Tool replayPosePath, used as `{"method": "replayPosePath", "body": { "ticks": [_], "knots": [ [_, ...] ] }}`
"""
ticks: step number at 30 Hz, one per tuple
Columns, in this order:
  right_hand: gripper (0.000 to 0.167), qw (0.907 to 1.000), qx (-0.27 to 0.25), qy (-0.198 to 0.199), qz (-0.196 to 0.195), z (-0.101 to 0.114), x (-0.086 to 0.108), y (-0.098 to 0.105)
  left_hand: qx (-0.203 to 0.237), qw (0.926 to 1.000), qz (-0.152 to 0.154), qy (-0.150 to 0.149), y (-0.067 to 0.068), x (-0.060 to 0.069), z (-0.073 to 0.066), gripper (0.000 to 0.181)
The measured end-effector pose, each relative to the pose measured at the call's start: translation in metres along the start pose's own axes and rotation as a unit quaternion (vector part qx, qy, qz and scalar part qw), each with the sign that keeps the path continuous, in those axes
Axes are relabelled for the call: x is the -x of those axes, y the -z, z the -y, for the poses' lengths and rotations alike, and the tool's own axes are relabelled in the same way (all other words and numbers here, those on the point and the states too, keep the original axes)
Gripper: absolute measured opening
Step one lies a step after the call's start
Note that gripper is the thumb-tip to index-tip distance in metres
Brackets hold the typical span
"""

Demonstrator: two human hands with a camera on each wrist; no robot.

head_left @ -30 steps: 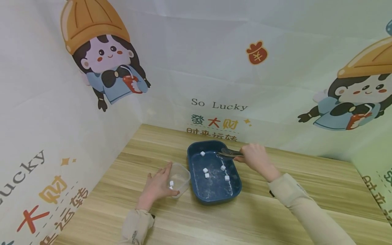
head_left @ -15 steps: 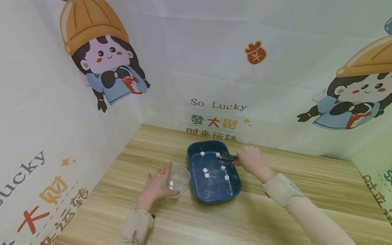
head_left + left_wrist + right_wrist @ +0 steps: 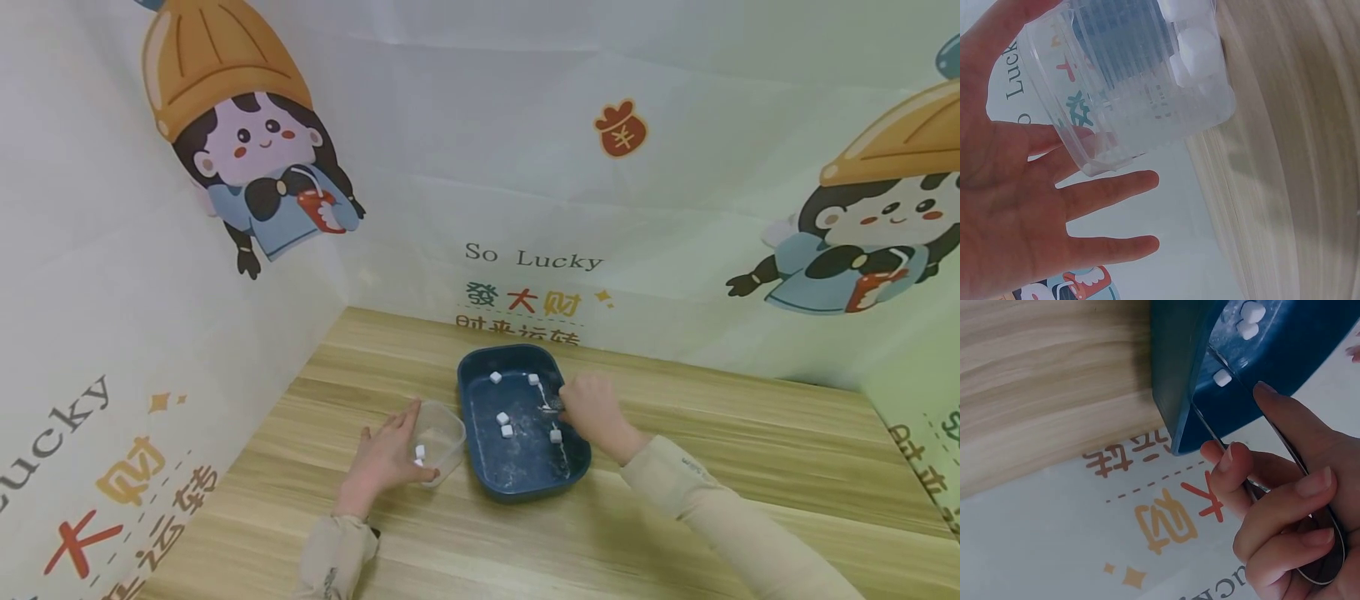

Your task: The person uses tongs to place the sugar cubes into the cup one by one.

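On the table sits a dark blue basin (image 3: pixel 525 492) with several small white cubes (image 3: pixel 502 419) scattered inside. My right hand (image 3: pixel 596 417) grips metal tongs (image 3: pixel 1285 440) at the basin's right side; their spread tips reach inside, over the rim. A single cube (image 3: pixel 1222 377) shows beyond the tips in the right wrist view. Left of the basin stands a clear plastic container (image 3: pixel 442 437); my left hand (image 3: pixel 386 454) holds it between thumb and index finger, the other fingers spread straight. White cubes (image 3: pixel 1197 56) lie in it, partly hidden by the thumb in the head view.
The wood-grain table (image 3: pixel 480 550) carries both vessels, which stand side by side, about touching. A printed cloth wall (image 3: pixel 420 208) rises behind and at the left, close behind the basin.
My right hand has moved left and toward me with the tongs, along the basin's right side. A back-right cube came into view, and a lower cube is now covered. My left hand stays put.
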State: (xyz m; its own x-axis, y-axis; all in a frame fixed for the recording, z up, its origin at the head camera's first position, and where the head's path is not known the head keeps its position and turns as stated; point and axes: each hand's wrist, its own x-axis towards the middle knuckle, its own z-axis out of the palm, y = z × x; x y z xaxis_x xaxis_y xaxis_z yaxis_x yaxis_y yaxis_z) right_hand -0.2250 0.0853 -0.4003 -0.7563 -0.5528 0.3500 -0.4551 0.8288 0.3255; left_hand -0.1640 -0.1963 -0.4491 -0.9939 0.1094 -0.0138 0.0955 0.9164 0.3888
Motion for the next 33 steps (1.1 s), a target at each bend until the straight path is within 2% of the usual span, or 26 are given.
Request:
{"method": "replayPosePath", "body": {
  "ticks": [9,16,33],
  "knots": [
    [0.030,0.9996,-0.009,-0.005,-0.026,0.005,0.005,-0.008,0.000,1.0000,0.002,0.000,0.000,0.001,-0.001,0.107],
    [0.024,0.9994,-0.028,-0.011,-0.017,0.003,0.005,-0.010,0.001,1.0000,0.004,0.002,0.001,0.001,-0.001,0.108],
    [0.024,0.9995,-0.025,-0.012,-0.014,0.000,0.007,-0.012,0.005,0.9999,0.008,0.007,0.002,0.001,-0.002,0.107]
  ]
}}
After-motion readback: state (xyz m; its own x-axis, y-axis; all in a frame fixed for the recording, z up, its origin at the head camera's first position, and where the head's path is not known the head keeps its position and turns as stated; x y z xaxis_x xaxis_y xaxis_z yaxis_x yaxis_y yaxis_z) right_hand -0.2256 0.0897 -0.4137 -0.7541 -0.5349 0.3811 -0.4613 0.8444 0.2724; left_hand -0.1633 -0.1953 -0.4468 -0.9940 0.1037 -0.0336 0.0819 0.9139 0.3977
